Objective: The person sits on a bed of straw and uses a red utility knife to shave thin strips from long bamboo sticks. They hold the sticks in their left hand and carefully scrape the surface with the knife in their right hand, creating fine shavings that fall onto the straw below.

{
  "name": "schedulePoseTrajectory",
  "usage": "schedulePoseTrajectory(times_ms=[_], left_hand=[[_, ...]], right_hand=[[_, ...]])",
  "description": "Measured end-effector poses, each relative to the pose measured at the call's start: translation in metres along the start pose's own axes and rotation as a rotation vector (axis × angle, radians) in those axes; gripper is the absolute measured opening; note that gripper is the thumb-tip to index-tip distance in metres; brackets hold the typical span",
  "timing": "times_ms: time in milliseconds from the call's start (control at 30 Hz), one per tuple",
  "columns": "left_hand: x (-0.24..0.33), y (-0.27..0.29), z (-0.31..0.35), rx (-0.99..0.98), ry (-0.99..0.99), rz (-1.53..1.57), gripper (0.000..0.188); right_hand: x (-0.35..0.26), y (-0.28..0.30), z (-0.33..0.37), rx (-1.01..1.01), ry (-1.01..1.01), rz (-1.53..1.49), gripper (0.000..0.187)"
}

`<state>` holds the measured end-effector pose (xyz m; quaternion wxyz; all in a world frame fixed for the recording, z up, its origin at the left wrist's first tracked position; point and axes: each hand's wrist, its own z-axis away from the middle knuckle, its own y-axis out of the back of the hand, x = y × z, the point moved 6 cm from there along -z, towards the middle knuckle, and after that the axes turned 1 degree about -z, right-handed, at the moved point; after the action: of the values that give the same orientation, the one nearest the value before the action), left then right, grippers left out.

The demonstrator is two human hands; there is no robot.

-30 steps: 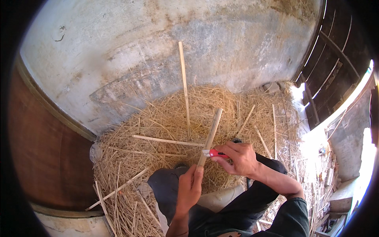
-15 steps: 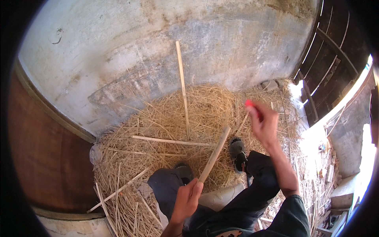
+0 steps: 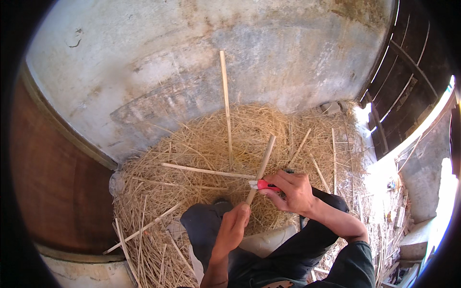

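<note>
A pale wooden stick (image 3: 267, 156) slants up and away from me, its lower end in the closed fingers of my left hand (image 3: 232, 227). My right hand (image 3: 294, 193) is wrapped round a red-handled utility knife (image 3: 263, 185). The knife's short blade lies against the stick, a little above my left fingers. Part of the handle is hidden inside my right hand.
Straw and thin shavings (image 3: 201, 144) cover the floor around my feet. One long stick (image 3: 225, 101) leans on the stained wall (image 3: 168, 72). Another stick (image 3: 206, 171) lies across the straw, with several more around. A brown panel (image 3: 62, 182) stands at left, dark boards (image 3: 403, 72) at right.
My right hand has come down and to the left, bringing the red knife onto the stick. The stick in my left hand now stands slightly steeper.
</note>
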<state>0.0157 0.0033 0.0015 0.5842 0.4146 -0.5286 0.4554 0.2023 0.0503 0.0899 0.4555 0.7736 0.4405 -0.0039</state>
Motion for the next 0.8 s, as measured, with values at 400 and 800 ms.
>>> schedulePoseTrajectory(times_ms=[400, 800], left_hand=[[0.008, 0.004, -0.002, 0.074, -0.008, -0.135, 0.046], [0.005, 0.008, 0.028, 0.012, 0.029, -0.218, 0.051]], right_hand=[[-0.004, 0.001, 0.0, 0.007, 0.016, 0.06, 0.023], [0.05, 0.046, -0.023, 0.298, -0.196, 0.055, 0.018]])
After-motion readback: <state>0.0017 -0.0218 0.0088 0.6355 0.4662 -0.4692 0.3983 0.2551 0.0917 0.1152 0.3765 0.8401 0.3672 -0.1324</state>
